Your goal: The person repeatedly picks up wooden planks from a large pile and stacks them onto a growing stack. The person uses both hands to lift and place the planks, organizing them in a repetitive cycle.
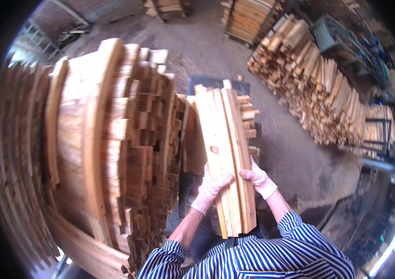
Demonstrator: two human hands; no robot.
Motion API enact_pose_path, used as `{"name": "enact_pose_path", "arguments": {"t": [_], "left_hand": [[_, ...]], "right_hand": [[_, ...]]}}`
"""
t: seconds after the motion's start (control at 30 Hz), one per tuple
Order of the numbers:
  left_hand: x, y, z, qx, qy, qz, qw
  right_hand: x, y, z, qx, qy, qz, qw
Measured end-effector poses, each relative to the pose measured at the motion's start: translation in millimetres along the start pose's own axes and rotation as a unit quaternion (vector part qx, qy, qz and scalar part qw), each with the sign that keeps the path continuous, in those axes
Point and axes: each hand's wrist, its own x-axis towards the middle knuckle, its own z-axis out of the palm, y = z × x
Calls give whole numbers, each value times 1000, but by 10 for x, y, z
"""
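- Boards (226, 153), long and pale, side by side lengthwise, in front of the striped shirt (262, 260).
- Left hand (210, 188), gloved, clamped on their left edge, thumb on top.
- Right hand (259, 180), gloved too, clamped on the right edge.
- Tall timber stack (148, 135) near, to the left.
- Heap of sticks (311, 83) farther off, to the right.

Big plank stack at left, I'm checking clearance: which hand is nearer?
Left. The left hand holds the left side of the wooden boards, toward the plank stack; the right hand holds their right side, farther away.
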Motion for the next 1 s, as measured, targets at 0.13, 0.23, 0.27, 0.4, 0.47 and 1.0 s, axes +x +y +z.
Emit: {"name": "enact_pose_path", "arguments": {"t": [0.13, 0.23, 0.27, 0.4, 0.47, 1.0], "left_hand": [[-324, 1077, -76, -135, -20, 95, 986], [-649, 1787, -381, -166, -85, 142, 972], [-733, 1805, -598, -208, -85, 149, 963], [-1230, 1838, -1206, -315, -66, 202, 925], [-1564, 1749, -1384, -414, -58, 254, 872], [-3528, 1829, -2513, -416, 254, 475, 733]], "right_hand": [[-297, -1043, 987, -134, -63, -138, 979], [-583, -1723, 1869, -220, -124, -195, 948], [-670, -1866, 2087, -224, -147, -162, 950], [-494, -2178, 2782, -189, -360, -86, 909], [-508, -2151, 3241, -181, -409, -69, 892], [1237, -1614, 6351, -765, -84, -306, 560]]}}
